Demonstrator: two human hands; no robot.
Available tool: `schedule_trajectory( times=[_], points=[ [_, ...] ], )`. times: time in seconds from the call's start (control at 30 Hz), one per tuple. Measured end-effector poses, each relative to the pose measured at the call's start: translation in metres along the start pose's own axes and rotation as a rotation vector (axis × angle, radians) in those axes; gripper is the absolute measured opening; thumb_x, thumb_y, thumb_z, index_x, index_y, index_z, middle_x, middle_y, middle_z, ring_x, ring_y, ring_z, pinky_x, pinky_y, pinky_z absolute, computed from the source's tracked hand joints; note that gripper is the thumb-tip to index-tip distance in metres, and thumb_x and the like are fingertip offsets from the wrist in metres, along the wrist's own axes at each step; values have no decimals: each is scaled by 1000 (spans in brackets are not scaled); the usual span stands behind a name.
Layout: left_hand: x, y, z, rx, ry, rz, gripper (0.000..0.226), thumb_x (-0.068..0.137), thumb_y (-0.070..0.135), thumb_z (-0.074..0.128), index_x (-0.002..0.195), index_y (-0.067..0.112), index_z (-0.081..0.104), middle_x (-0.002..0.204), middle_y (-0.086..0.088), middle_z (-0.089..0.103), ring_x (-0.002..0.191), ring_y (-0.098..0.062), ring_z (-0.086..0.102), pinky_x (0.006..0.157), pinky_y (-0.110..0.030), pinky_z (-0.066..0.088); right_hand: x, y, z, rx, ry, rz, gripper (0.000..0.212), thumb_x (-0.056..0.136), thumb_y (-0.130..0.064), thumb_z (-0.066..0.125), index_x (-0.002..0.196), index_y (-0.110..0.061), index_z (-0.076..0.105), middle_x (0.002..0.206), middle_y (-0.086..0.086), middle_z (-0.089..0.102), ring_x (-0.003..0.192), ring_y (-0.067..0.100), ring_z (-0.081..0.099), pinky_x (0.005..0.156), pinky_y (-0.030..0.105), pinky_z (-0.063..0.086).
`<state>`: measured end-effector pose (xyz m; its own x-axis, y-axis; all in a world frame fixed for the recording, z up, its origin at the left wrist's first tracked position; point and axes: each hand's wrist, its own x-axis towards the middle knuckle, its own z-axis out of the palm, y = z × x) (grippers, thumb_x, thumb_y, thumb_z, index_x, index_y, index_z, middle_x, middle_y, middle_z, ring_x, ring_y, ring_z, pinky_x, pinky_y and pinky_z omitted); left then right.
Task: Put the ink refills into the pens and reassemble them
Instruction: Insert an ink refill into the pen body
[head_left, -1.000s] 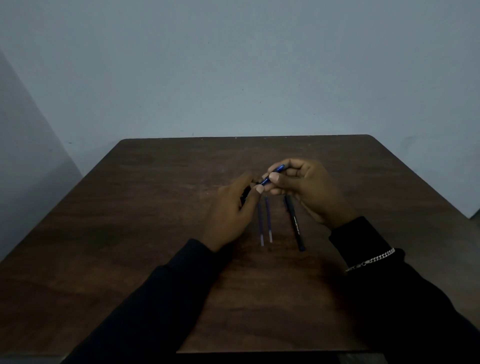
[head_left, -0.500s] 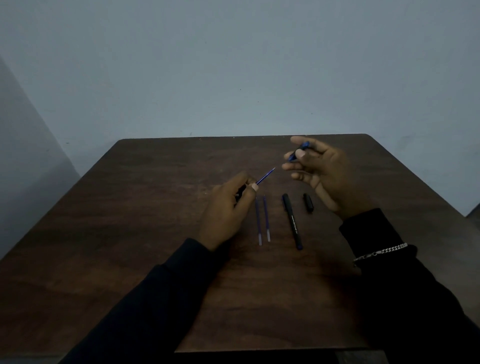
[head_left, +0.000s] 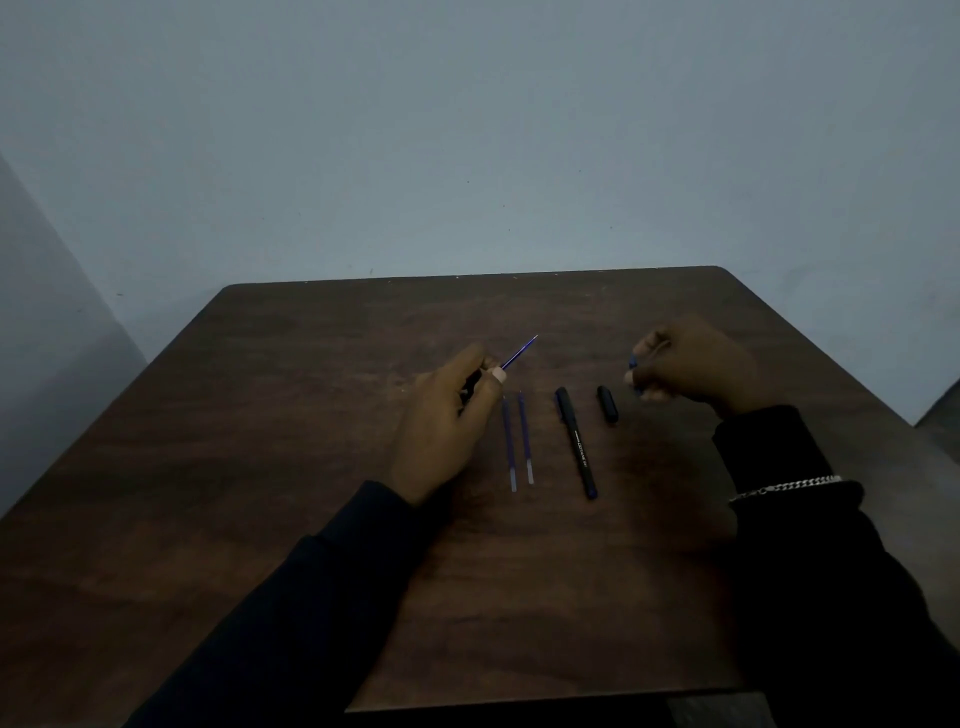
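Fingers of the left grip curl round a pen barrel, a blue refill sticking out; the right grip pinches a blue tip. Between them on the tabletop lie two refills, a black pen and a cap.

The left hand curls over a dark barrel, so only a sliver of it shows between the fingers. The spot where the refill enters the barrel is covered. The right hand is blurred. The blue piece pinched in it sits mostly behind the fingertips, and its shape is unclear. The white print on the pen is too small to read. The left sleeve and right sleeve run off the bottom edge and cover parts of the table's near edge. The table's near corners are cut off. The bracelet shows only its upper side.
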<state>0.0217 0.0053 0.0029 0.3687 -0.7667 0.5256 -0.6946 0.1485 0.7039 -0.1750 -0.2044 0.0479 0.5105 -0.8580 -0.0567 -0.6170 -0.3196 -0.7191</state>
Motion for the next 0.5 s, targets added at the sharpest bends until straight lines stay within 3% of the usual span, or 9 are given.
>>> schedule_trajectory(
  times=[0.23,0.4,0.5],
  points=[
    [-1,2,-2,-5,5,-12,25,110,20,54,85,16,57,68,0,53,61,-7,49,56,-23,37,2,0,7,-56,-120,94,18,80,7,80,94,11,70,61,7,74,51,20,72,53,28,60],
    [-1,7,-3,6,-1,-12,25,110,18,54,85,17,57,68,9,51,61,-4,49,56,-16,35,5,0,12,-99,-106,134,9,79,2,83,84,3,75,59,7,73,50,18,72,46,25,56],
    [-1,8,-4,10,1,-8,25,110,17,54,85,16,57,67,10,49,60,-4,48,56,-15,35,5,-1,16,-121,-103,146,9,79,1,83,79,-1,75,69,12,76,51,18,73,46,24,55]
  ],
)
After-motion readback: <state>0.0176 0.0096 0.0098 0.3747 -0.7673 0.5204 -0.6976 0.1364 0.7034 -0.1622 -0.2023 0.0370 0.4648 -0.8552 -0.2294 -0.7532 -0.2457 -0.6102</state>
